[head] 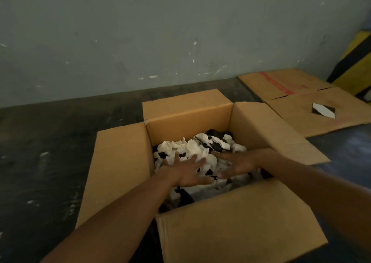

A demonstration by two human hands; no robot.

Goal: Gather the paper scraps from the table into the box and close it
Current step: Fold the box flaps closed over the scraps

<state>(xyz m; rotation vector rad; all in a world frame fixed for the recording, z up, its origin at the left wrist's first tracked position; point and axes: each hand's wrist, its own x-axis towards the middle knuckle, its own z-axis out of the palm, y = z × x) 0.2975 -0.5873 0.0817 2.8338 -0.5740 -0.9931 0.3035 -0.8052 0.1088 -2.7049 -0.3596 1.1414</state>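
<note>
A brown cardboard box (118,162) stands open on the dark table, all of its flaps spread outward. Inside lies a heap of white and black paper scraps (192,146). My left hand (188,172) rests flat on the heap, fingers spread, palm down. My right hand (239,163) lies beside it on the scraps, fingers extended toward the left. Neither hand grips anything. Both forearms reach in over the near flap (241,222).
A flattened cardboard sheet (301,102) with red print and a black-and-white diamond label lies at the back right. A yellow and black object (355,66) leans in the right corner. A grey wall runs behind the dark, scuffed tabletop (50,152).
</note>
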